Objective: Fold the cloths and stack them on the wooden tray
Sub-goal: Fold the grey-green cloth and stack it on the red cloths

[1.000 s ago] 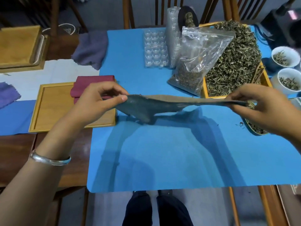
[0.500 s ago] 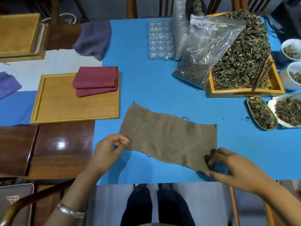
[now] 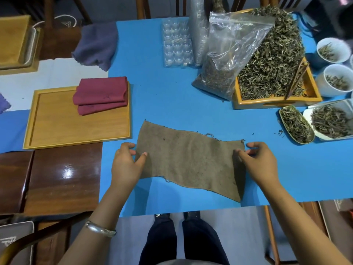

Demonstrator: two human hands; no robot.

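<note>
brown cloth (image 3: 189, 163) flat, near front edge of blue mat (image 3: 164, 104) | left hand (image 3: 127, 161) pinches its left edge | right hand (image 3: 257, 161) pinches right edge | red cloths (image 3: 101, 94) folded, tray (image 3: 76, 134) far-right corner

left hand (image 3: 126, 161) pinching; right hand (image 3: 259, 161) pinching

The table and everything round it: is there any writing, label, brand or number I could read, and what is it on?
No readable words or numbers anywhere.
Grey cushion, bottom left: a pale mark, cut off by the frame edge, unreadable.
Dark seat, top left: a faint pale emblem, too blurred to read.
Plastic bag of dried leaves: no label shows.
Brown cloth held by the left hand and right hand: only specks, no print.
</note>
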